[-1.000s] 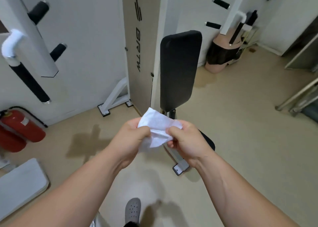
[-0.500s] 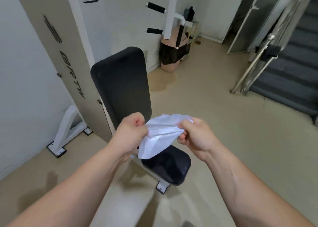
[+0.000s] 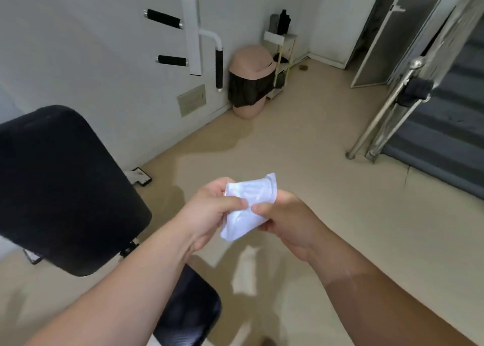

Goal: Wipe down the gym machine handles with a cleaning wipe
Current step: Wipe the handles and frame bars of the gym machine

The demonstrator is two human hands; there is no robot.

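In the head view, a white cleaning wipe [image 3: 248, 201] is held up in front of the body, over the tan floor [image 3: 327, 167]. It is pinched by both hands. The left hand [image 3: 209, 209] is curled round the wipe's left side, with the thumb pressed on top of it. The right hand [image 3: 285, 222] is curled round its right side, and its thumb tip is pressed on the wipe just beside the left thumb. The wipe is crumpled and partly folded. One corner sticks up above the hands and one end hangs down below them. The machine's handles are seen farther back by the white wall [image 3: 91, 44], well apart from the wipe. A top handle [image 3: 163, 19] and a lower handle [image 3: 171, 60], both black, stick out to the left of a white post [image 3: 192, 26]. An upright handle [image 3: 219, 69], also black, hangs on a bent white tube to the right of the post. A big black back pad [image 3: 62, 188] is seen at the left, and a black seat pad [image 3: 191, 309] is partly hidden under the left arm. A pink bin [image 3: 251, 81] with a dark bag stands by the wall, just beside a small white shelf [image 3: 281, 44]. A shiny metal railing [image 3: 392, 96] and grey stairs [image 3: 445, 136] are seen at the right.
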